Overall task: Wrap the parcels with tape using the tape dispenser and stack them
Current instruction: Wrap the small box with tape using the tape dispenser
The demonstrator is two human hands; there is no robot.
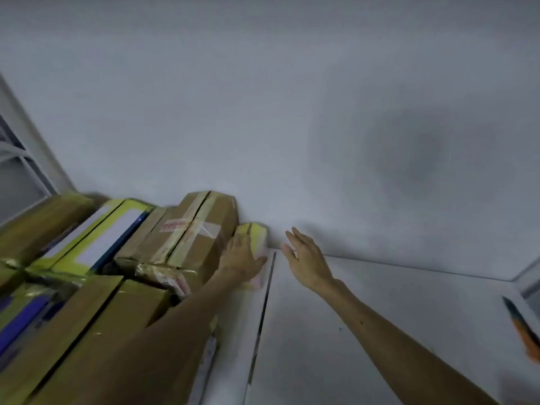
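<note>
A small parcel [257, 233] wrapped in yellowish tape stands against the wall at the right end of the stack. My left hand [241, 255] lies flat on its near face, fingers straight. Just to its right, my right hand [304, 252] hovers open above the white table, a short gap away from the parcel and touching nothing. A taller brown taped parcel [201, 226] with a red-printed label leans right beside the small one. The tape dispenser is hidden or out of frame.
Several more taped cardboard and yellow-blue parcels [96, 238] fill the left side. The white table [380, 317] has a dark seam [264, 305] down its middle. An orange-and-black object [523, 328] pokes in at the right edge. A window frame [26, 159] is far left.
</note>
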